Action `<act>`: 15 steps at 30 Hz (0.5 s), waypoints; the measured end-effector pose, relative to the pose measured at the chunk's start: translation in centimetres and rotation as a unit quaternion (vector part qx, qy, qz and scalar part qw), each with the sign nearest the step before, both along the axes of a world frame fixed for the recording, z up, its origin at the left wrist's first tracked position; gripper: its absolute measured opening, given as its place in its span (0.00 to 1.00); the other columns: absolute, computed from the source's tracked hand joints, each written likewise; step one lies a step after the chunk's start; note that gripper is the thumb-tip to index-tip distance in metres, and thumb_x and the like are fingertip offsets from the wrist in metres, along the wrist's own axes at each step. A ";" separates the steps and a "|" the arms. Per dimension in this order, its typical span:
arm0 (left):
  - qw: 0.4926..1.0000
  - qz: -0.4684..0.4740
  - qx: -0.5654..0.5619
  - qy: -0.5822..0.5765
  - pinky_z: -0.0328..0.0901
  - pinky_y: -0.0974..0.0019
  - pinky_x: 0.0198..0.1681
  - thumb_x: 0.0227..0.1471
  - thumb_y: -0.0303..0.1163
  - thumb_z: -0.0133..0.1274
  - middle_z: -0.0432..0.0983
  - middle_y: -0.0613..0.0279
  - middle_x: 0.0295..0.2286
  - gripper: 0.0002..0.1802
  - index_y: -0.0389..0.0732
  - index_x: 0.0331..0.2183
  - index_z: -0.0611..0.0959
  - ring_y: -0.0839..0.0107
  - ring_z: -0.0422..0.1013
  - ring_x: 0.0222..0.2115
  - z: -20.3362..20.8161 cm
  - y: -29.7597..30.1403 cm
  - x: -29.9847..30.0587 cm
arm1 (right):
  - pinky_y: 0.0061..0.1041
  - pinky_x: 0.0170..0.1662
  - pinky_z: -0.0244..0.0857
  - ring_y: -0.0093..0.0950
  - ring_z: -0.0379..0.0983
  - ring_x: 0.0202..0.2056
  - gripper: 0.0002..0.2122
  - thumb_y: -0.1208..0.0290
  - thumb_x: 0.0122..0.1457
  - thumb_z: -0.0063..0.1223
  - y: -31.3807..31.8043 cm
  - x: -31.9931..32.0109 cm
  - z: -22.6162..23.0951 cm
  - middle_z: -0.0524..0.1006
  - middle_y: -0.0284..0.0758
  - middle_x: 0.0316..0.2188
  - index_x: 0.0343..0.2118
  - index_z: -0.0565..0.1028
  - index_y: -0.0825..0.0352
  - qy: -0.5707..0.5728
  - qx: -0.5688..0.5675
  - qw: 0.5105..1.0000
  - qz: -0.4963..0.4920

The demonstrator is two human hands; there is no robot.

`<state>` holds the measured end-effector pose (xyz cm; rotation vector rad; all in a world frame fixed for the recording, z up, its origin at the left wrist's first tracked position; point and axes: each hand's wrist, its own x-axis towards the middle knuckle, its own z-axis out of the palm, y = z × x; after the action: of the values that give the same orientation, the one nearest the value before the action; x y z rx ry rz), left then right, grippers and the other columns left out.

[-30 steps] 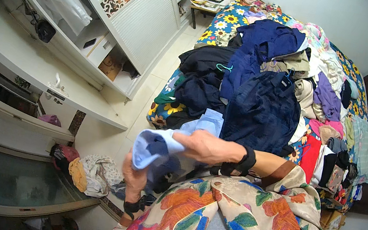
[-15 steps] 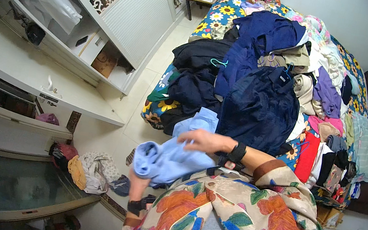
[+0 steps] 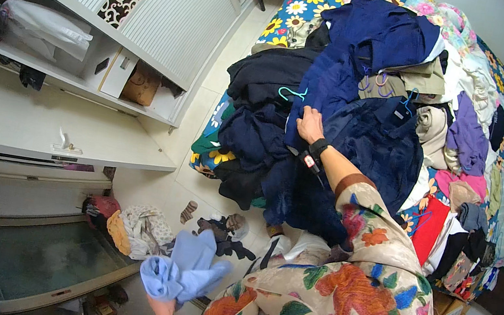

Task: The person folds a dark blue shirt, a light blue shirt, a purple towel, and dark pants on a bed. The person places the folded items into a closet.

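My left hand (image 3: 160, 312) is low at the left, closed around a bunched light blue garment (image 3: 182, 270), whose loose part sticks up and to the right. The garment hides most of its fingers. Reaching forward over the bed, my right hand (image 3: 311, 126) has its fingers bent together on the edge of a navy jacket (image 3: 309, 94); the exact grip is partly hidden. Just beyond it a turquoise hanger (image 3: 292, 94) lies on dark clothes (image 3: 263, 83). To its right spreads a dark navy shirt (image 3: 375, 147) with a blue hanger (image 3: 410, 102) at its collar.
The sunflower-print bed (image 3: 297, 7) carries a purple garment (image 3: 468, 136) and a red one (image 3: 430, 225) at the right. Socks (image 3: 189, 211) and a clothes heap (image 3: 145, 229) lie on the floor. At the left stands a white wardrobe (image 3: 184, 2) with an open compartment.
My left hand has carried the light blue garment down and left, away from the bed. My right hand has left that garment and moved forward onto the navy jacket.
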<state>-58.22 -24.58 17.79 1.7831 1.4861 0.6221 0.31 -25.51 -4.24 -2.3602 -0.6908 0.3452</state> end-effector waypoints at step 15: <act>0.976 -0.024 0.119 0.183 0.59 0.62 0.56 0.50 0.32 0.57 0.67 0.56 0.52 0.36 0.33 0.58 0.63 0.64 0.65 0.51 0.9 -2.5 -1.6 | 0.37 0.42 0.66 0.37 0.75 0.38 0.11 0.73 0.56 0.49 -3.1 3.8 4.2 0.78 0.41 0.34 0.41 0.73 0.70 0.154 0.143 0.975 -0.074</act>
<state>-59.82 -27.04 18.65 2.2042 1.6575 0.4812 4.15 -28.62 -0.09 -2.0115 -0.3856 0.4973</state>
